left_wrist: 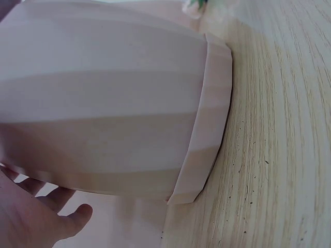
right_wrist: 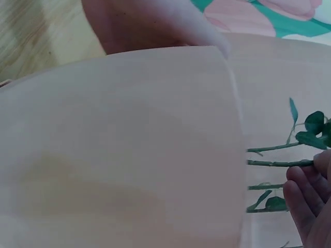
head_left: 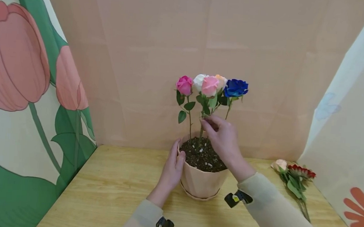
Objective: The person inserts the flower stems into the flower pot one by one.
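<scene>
A pale pink faceted flower pot (head_left: 203,180) full of dark soil (head_left: 208,160) stands on a saucer on the table. My left hand (head_left: 172,168) rests against its left side near the rim, fingers fairly straight. Above the soil, my right hand (head_left: 222,136) pinches the stem (right_wrist: 279,164) of the light pink rose (head_left: 210,86) between thumb and fingers. Around it in the pot stand a magenta rose (head_left: 184,85), a white rose (head_left: 199,81), a peach rose (head_left: 221,80) and a blue rose (head_left: 236,88). The right hand hides part of the stems and soil.
On the wooden table (head_left: 118,189), to the right, lie a pale rose (head_left: 280,164) and a dark red flower (head_left: 302,172) with their stems toward me. A plain pinkish backdrop (head_left: 147,73) rises behind, and flower-printed panels flank both sides.
</scene>
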The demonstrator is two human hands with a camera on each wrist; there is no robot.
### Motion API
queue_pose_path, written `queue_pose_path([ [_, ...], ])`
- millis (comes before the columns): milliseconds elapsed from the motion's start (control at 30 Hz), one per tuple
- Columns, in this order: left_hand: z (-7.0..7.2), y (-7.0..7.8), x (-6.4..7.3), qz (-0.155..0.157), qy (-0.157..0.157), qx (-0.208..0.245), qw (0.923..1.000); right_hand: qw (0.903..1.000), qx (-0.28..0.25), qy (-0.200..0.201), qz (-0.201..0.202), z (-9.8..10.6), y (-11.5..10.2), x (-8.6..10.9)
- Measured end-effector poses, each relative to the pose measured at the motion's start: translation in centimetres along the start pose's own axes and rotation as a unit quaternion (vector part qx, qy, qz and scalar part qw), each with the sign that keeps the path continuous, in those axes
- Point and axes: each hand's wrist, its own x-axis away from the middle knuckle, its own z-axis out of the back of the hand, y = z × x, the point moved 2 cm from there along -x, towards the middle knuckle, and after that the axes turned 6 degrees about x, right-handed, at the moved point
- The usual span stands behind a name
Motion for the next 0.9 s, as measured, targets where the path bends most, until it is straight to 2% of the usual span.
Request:
queue_pose_path([
  [100, -0.03, -0.03, 0.01, -0.001, 0.0, -0.001, 1.0, 1.0, 0.005, 0.008, -0.001, -0.15, 0.29, 0.15],
  [333, -0.06, -0.03, -0.04, -0.002, 0.004, 0.005, 1.0, 0.9985, 0.026, 0.036, 0.031, -0.71, 0.02, 0.51],
  [500, -0.15, -0.04, -0.1, -0.003, 0.003, 0.008, 1.0, 0.9974, 0.042, 0.046, 0.037, -0.74, 0.04, 0.46],
  [733, -0.22, -0.11, -0.08, -0.001, 0.004, 0.007, 1.0, 0.9967, 0.068, 0.039, 0.018, -0.49, 0.8, 0.45],
  [900, -0.2, -0.28, -0.01, -0.001, 0.004, 0.009, 0.9999, 0.9977, 0.064, 0.022, 0.004, -0.31, 0.43, 0.59],
])
